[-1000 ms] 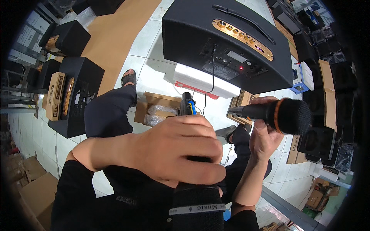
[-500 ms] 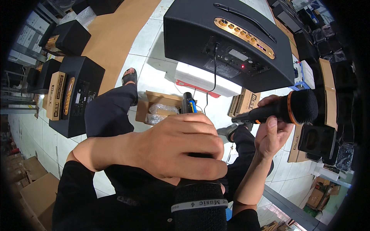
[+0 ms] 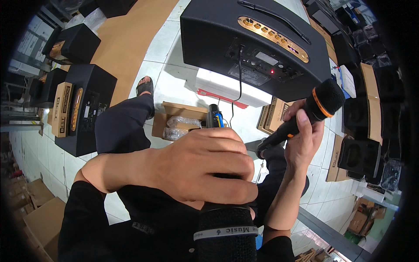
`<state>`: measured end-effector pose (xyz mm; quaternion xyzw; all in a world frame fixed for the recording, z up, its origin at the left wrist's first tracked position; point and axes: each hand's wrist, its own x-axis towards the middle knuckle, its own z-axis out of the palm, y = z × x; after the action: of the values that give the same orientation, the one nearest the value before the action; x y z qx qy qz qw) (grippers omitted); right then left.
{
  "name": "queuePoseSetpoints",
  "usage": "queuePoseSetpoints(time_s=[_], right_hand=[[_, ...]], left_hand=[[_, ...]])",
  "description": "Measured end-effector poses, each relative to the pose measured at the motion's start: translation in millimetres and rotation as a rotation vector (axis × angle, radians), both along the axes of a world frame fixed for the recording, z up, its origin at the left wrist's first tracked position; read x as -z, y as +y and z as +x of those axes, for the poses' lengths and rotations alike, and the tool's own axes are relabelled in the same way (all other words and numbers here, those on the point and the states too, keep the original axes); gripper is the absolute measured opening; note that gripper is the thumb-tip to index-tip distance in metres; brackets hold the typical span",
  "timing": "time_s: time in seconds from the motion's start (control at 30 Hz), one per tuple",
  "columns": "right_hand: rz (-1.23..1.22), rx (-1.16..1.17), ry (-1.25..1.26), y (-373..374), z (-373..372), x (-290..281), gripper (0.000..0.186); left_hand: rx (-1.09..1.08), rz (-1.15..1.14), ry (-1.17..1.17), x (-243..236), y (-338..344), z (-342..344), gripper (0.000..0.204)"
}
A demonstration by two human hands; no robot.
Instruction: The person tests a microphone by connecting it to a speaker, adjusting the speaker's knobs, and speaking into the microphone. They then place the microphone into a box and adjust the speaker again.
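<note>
My left hand point(image 3: 200, 166) is closed round a black microphone held upright near me, its dark grille point(image 3: 224, 246) with a white band at the bottom of the view; its far end point(image 3: 214, 113) shows blue and yellow inside. My right hand point(image 3: 305, 144) grips a second black microphone point(image 3: 321, 98) with an orange ring, tilted with its head up and to the right. Beyond both hands stands a large black speaker point(image 3: 205, 39) with a gold knob panel, a handle, a lit red light and a plugged cable. It rests on a white block point(image 3: 209, 81) with a red strip.
An open carton point(image 3: 161, 118) with bubble-wrapped items lies between my feet. A black speaker point(image 3: 96, 76) with a narrow carton point(image 3: 61, 109) stands at left, beside brown sheeting point(image 3: 122, 43). Stacked dark cabinets point(image 3: 358, 155) and cardboard point(image 3: 373, 118) line the right; more cartons point(image 3: 41, 218) sit at lower left.
The microphone in my right hand has swung from nearly level to steeply tilted, its head moving up and its tail down. My left hand has barely moved.
</note>
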<state>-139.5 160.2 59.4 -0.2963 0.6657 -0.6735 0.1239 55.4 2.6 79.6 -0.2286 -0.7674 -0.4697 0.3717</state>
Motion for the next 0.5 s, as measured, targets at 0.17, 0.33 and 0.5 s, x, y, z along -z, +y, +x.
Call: queuePoseSetpoints(time_s=[0.17,0.33,0.5], right_hand=[[-0.008,0.056,-0.095,-13,2,-2,0.03],[-0.02,0.058,-0.156,-15,-1,3,0.027],[-0.129,0.089,-0.298,-14,-1,-4,0.025]], left_hand=[[0.014,-0.001,0.037,2,-2,2,0.045],[0.015,0.004,0.044,-1,-4,6,0.044],[0.027,-0.012,0.054,1,-9,6,0.042]])
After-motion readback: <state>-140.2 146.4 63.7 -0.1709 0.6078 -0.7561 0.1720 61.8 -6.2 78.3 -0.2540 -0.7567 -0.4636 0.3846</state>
